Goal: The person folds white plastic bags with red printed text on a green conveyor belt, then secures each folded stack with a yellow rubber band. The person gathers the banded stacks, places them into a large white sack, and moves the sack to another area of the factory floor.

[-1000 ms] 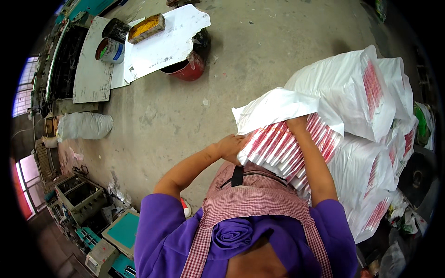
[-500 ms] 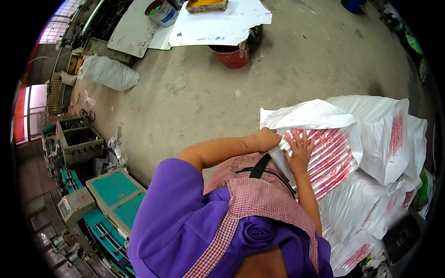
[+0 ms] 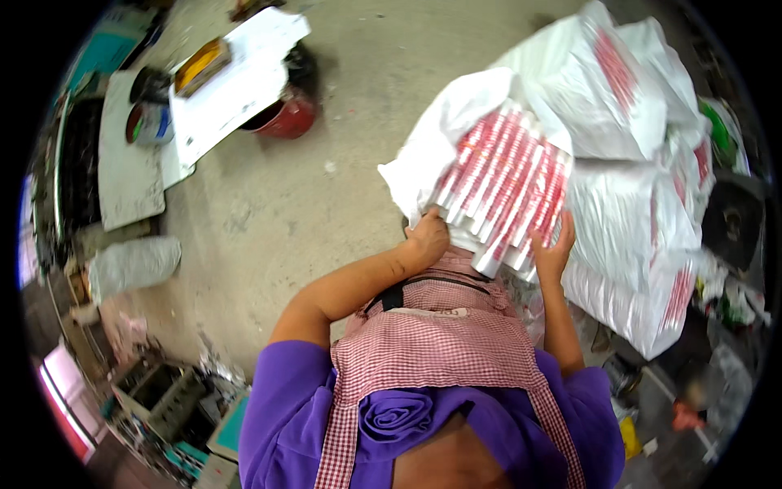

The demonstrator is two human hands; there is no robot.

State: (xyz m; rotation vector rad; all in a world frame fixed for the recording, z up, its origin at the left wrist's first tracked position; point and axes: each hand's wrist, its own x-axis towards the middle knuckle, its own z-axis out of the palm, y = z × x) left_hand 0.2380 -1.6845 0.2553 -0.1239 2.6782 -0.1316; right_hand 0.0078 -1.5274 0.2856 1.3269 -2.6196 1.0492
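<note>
A white plastic sack (image 3: 440, 114) lies with its mouth turned toward me, showing a row of long red-and-white rolls (image 3: 501, 175) in shiny wrapping. The near ends of the rolls stick out at uneven lengths. At the left corner of the mouth my left hand (image 3: 428, 239) is closed on the sack's edge, its fingertips partly hidden. Beside the right-hand rolls is my right hand (image 3: 555, 251), thumb and fingers apart, touching the near right corner of the bundle without wrapping round it.
More filled white sacks (image 3: 611, 212) are piled on the right. To the left, a white board (image 3: 236, 81) carries a tray of yellow material (image 3: 202, 68), beside a red bucket (image 3: 292, 119). A stuffed pale sack (image 3: 134, 267) and machinery (image 3: 159, 399) stand farther left. Scraps litter the lower right.
My view has turned to the right. The sack's mouth now faces me with the rolls' ends exposed. My right hand has moved from the rolls' top to their right side; the left stays at the edge.
</note>
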